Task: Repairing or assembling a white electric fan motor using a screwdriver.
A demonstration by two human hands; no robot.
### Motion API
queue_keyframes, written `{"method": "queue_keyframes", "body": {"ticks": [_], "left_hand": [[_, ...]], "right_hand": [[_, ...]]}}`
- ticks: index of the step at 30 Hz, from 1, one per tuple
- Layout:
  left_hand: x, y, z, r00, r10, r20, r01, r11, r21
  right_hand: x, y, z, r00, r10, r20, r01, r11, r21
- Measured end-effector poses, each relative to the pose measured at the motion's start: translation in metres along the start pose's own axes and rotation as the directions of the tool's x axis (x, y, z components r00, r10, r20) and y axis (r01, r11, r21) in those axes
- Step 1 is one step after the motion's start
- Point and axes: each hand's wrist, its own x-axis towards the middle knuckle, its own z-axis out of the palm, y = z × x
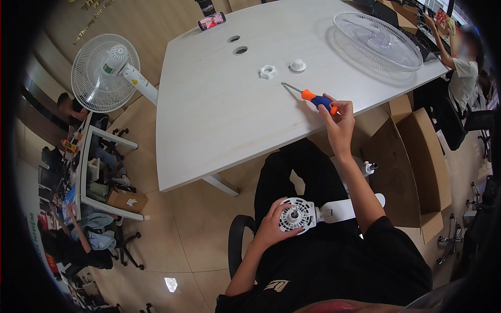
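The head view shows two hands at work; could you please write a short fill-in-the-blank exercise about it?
The right hand holds an orange-and-blue-handled ____.
The left hand grips a round, ____-coloured motor housing.
On the table, the domed cap lies to the ____ of the ring-shaped nut.

Missing words: screwdriver; white; right.

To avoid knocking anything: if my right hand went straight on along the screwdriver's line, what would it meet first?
Probably the white lobed ring nut on the table, beyond the tip of the screwdriver in your right hand. Depth is unclear, so the tip may pass above.
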Motion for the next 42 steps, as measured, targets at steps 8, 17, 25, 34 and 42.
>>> {"method": "queue_keyframes", "body": {"ticks": [8,17,25,34,42], "left_hand": [[0.0,0.001,0.0,1.0,-0.008,0.002,0.008,1.0,0.009],[-0.005,0.003,0.003,1.0,-0.026,-0.008,0.026,1.0,-0.01],[0.0,-0.001,0.006,0.995,-0.003,-0.097,-0.002,0.998,-0.056],[0.0,0.02,0.0,0.991,-0.126,-0.043,0.12,0.985,-0.123],[-0.002,0.022,0.002,0.992,-0.114,-0.052,0.108,0.988,-0.11]], "right_hand": [[0.0,-0.001,0.002,1.0,-0.005,0.001,0.005,1.0,-0.012],[-0.013,-0.01,-0.02,0.999,-0.026,0.03,0.021,0.99,0.14],[-0.041,-0.094,-0.069,0.988,0.026,0.152,-0.034,0.998,0.049],[-0.091,-0.135,-0.084,0.764,0.361,0.535,-0.365,0.925,-0.104],[-0.102,-0.127,-0.077,0.727,0.32,0.607,-0.192,0.944,-0.267]]}}
